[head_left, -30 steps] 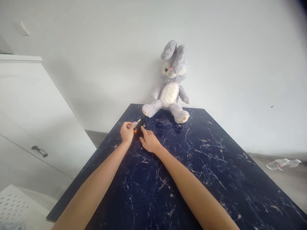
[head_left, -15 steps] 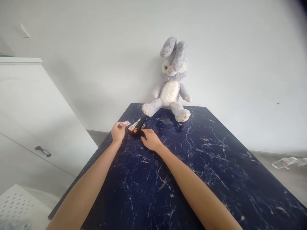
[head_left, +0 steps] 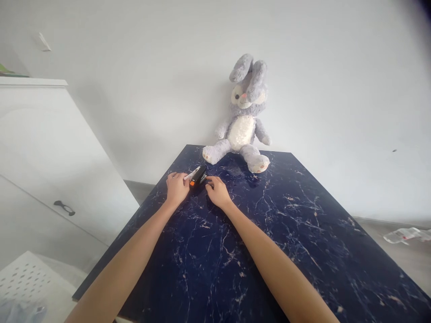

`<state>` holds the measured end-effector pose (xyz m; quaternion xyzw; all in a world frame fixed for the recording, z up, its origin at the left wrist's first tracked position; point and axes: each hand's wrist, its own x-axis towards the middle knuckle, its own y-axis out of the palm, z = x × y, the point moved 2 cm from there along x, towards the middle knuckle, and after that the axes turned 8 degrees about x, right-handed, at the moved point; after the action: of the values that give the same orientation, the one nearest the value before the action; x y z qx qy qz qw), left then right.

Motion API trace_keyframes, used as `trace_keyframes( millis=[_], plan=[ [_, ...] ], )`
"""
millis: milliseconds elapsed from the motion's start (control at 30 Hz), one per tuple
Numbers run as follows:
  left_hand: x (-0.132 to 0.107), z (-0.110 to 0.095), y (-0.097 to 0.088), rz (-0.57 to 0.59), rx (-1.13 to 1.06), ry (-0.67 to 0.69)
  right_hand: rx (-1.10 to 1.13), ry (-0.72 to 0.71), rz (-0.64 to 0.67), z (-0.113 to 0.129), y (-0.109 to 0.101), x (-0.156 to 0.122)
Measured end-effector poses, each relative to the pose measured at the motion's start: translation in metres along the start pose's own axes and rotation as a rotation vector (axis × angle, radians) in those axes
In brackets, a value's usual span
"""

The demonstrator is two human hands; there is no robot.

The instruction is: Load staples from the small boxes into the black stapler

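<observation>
A small black box with an orange side (head_left: 198, 175) lies on the dark blue marble table (head_left: 256, 251), far from me and near the left edge. My left hand (head_left: 177, 188) is curled against the box's left side and pinches a small white card (head_left: 191, 174) that pokes up over it. On the box's right side rests my right hand (head_left: 218, 191), fingers bent, their tips touching the box.
A grey plush rabbit (head_left: 243, 121) sits at the table's far edge against the white wall. A white cabinet (head_left: 43, 157) with a dark handle stands to the left. A perforated white surface (head_left: 23, 282) is at lower left. A clear plastic bottle (head_left: 404, 234) lies on the floor at right.
My left hand, which had drawn away to the left holding a small card, has come back against the box. My right hand has shifted slightly right along the box.
</observation>
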<state>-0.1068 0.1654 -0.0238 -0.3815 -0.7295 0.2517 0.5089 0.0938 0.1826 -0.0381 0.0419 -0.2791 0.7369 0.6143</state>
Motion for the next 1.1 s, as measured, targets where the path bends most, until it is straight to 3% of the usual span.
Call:
trace_keyframes(
  millis=[133, 233, 333, 433, 567, 633, 800, 900, 1100],
  plan=[
    [-0.006, -0.012, -0.017, -0.132, -0.127, 0.016, 0.184, 0.161, -0.082, -0.001, -0.007, 0.002],
    [-0.018, -0.035, -0.021, -0.15, -0.267, 0.054, 0.526, 0.218, -0.123, 0.0, -0.014, 0.001],
    [-0.031, -0.067, -0.012, 0.058, -0.456, 0.109, 0.821, 0.252, -0.093, 0.002, -0.021, -0.004],
    [-0.036, -0.086, -0.001, 0.278, -0.724, 0.077, 0.83, 0.29, -0.112, -0.001, -0.026, -0.01],
    [-0.03, -0.082, 0.009, 0.509, -1.095, -0.084, 0.803, 0.277, -0.285, -0.008, -0.026, -0.013],
    [-0.028, -0.077, 0.011, 0.586, -1.157, -0.121, 0.795, 0.275, -0.276, -0.009, -0.025, -0.011],
    [-0.027, -0.071, 0.015, 0.681, -1.307, -0.15, 0.802, 0.279, -0.2, -0.006, -0.024, -0.011],
    [-0.025, -0.068, 0.017, 0.74, -1.426, -0.189, 0.847, 0.281, -0.215, -0.004, -0.025, -0.011],
    [-0.025, -0.066, 0.018, 0.809, -1.45, -0.213, 0.785, 0.288, -0.268, -0.011, -0.025, -0.01]
  ],
)
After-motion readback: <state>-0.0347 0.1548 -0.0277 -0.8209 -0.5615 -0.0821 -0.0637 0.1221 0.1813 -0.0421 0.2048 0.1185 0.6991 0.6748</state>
